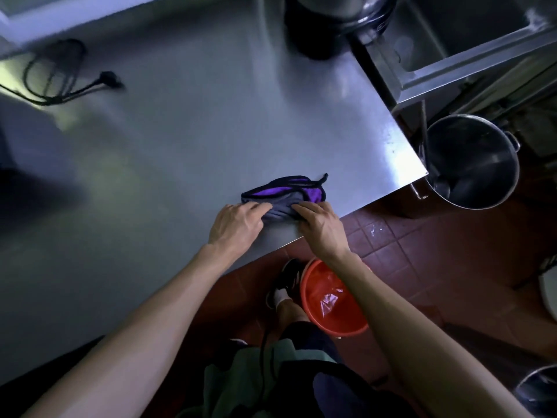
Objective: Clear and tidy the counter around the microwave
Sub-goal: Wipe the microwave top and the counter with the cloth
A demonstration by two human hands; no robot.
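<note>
Both hands, left [236,225] and right [320,226], fingers pinching cloth [283,196]; long axis left-right along counter [180,146] edge.

Near edge of the folded purple-and-grey cloth [284,196] hidden under the fingers of the left hand [236,226] and right hand [321,226]; beyond the cloth, a dark round vessel [331,22] is cropped at the top edge; coiled black cable [57,73] blurred.
</note>
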